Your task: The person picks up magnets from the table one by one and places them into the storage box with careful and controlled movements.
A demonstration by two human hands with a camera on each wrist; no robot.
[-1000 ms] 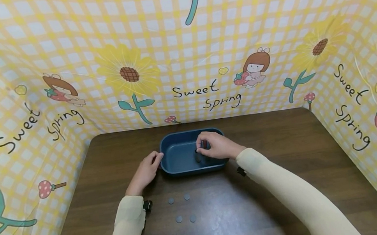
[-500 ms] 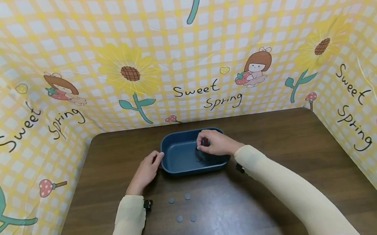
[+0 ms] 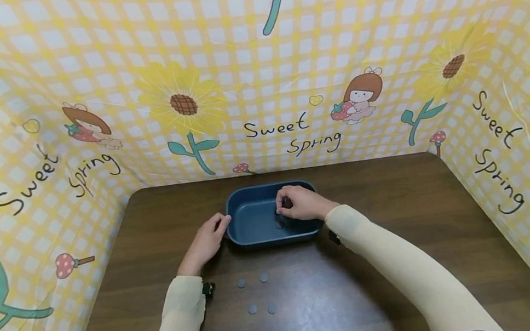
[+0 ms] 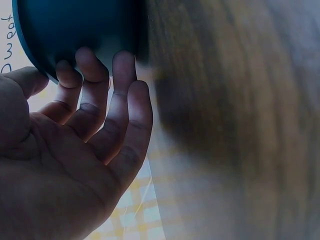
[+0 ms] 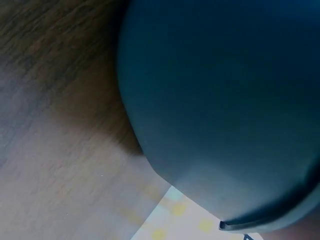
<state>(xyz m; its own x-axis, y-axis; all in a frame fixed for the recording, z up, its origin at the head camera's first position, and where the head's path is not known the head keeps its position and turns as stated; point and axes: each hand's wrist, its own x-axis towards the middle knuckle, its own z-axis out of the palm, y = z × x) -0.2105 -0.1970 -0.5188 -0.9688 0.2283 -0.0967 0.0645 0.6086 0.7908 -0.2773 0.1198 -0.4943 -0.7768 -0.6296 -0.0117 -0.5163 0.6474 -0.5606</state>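
four grey discs (image 3: 264, 278) lie before the blue tub (image 3: 274, 241), nearer the left hand (image 3: 206, 239) gripping its left end; over its right half the right hand (image 3: 303, 203) seemingly pinches a small dark piece (image 3: 277, 212). the tub's length parallels the tabletop's (image 3: 376, 185) far edge.

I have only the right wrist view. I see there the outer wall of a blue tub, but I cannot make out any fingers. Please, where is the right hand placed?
Observer: The head view shows the right hand over the right half of the blue tub, with its fingers curled.
Operator: Thank you. Does anything hold the tub?
Observer: Yes, the left hand grips it at its left end.
Operator: And is something lying outside of it?
Observer: Four small grey discs lie on the wooden table, on the person's side of the tub, in two rows of two. I cannot tell what they are exactly.
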